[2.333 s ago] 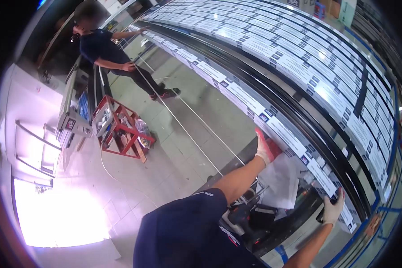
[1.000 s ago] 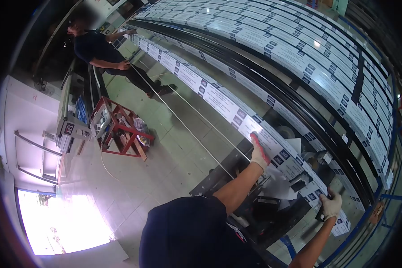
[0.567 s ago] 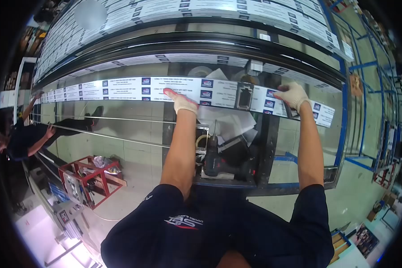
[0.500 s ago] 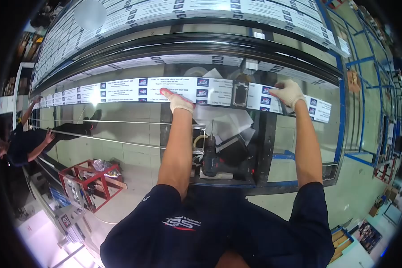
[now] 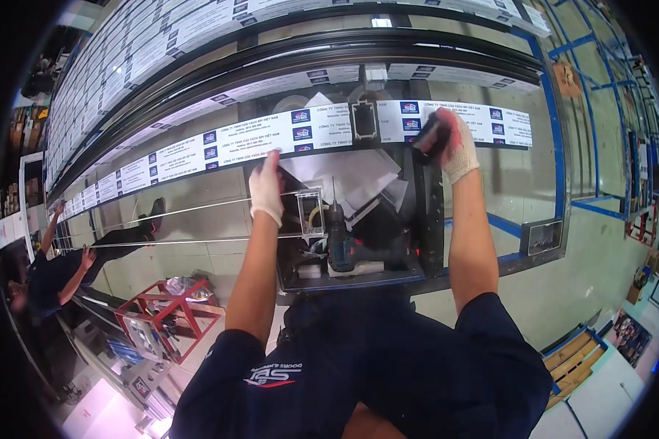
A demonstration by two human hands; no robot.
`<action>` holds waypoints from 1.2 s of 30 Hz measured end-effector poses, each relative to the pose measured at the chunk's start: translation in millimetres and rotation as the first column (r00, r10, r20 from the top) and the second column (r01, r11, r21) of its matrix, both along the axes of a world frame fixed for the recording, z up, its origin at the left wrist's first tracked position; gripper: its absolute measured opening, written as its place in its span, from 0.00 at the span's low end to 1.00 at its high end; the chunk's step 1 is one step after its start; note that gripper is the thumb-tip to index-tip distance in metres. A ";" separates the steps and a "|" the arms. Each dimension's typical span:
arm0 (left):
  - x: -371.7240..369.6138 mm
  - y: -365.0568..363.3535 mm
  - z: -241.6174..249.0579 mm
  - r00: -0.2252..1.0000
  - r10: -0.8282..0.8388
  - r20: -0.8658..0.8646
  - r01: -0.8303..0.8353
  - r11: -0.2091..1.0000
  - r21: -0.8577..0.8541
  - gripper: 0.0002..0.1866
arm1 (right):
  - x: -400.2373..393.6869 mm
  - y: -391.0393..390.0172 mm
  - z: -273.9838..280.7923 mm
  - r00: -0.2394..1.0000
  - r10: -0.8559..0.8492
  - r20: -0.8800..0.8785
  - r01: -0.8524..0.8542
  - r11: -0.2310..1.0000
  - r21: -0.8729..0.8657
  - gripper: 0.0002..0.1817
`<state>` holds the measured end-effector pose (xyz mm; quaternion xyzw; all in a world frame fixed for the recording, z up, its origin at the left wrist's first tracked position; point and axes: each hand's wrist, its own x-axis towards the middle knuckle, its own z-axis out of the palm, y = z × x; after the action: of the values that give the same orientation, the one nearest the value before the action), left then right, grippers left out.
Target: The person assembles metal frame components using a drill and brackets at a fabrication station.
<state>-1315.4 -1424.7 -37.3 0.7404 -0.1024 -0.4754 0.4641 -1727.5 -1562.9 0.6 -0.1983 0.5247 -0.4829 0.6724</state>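
Observation:
A long profile [image 5: 256, 143] in white printed film lies across the bench, a short hollow black profile piece [image 5: 364, 121] standing on it. My left hand [image 5: 266, 189], in a white glove with red-coated fingers, is at the profile's near edge, its fingers extended and holding nothing. Gloved alike, my right hand [image 5: 456, 144] grips a small dark block [image 5: 431, 140] over the profile, right of the hollow piece. Below the profile, a cordless drill [image 5: 338, 241] lies in a tray beside a small rectangular metal frame [image 5: 311, 214] and white paper sheets [image 5: 366, 175].
Black profiles [image 5: 285, 67] run along the far side, with stacked film-wrapped profiles [image 5: 161, 40] beyond. At the left, a person [image 5: 58, 278] holds thin long rods. A red metal stand [image 5: 170, 314] is on the floor, and blue racks [image 5: 600, 95] stand at the right.
My left hand has come off the top of the profile to its near edge. My right hand has shifted left with the dark block, now plainly visible. The view has turned slightly.

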 end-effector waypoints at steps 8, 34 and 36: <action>-103.8 4.7 61.1 0.922 -0.384 0.044 0.360 0.812 -0.459 0.35 | 84.0 31.4 35.8 0.995 -0.039 -0.097 0.042 0.999 0.031 0.22; -79.8 -30.7 66.7 0.839 -0.522 -0.154 0.444 0.820 -0.361 0.30 | 83.5 127.9 26.8 0.857 0.407 -0.316 -0.474 0.864 -0.171 0.49; -86.2 -32.1 68.4 0.827 -0.539 -0.157 0.460 0.811 -0.362 0.29 | 95.0 129.9 32.2 0.819 0.335 -0.465 -0.472 0.854 -0.217 0.53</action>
<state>-1401.6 -1456.8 31.1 0.5382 -0.3080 -0.6493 0.4403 -1632.4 -1433.0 32.8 -0.5105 0.5127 -0.3535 0.5930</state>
